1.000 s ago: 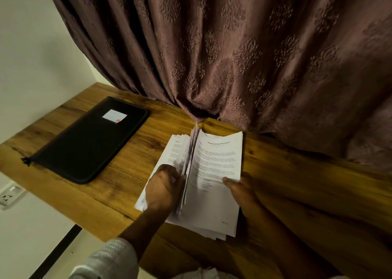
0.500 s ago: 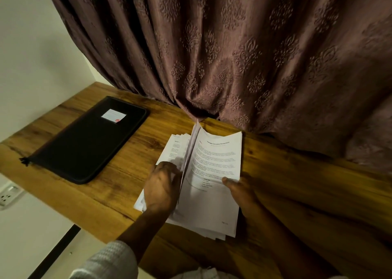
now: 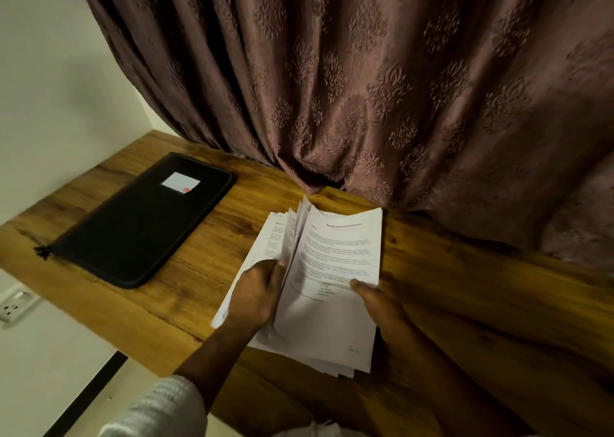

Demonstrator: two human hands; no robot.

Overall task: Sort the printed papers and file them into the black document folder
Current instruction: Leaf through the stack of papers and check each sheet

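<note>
Item: white printed papers (image 3: 335, 263), lying on the wooden tabletop (image 3: 481, 303). Fingers of the left hand (image 3: 257, 290) are gripping lifted sheets, apparently leafing to sort them; the right hand (image 3: 377, 302) is pinching the stack steady. The black zipped document folder (image 3: 139, 224) is lying closed, apart.

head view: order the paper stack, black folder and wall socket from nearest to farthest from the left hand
1. paper stack, held by the left hand itself.
2. black folder, left of it on the desk.
3. wall socket, far left, below the desk edge.

Black folder (image 3: 139, 224); brown damask curtain (image 3: 382, 87).
</note>
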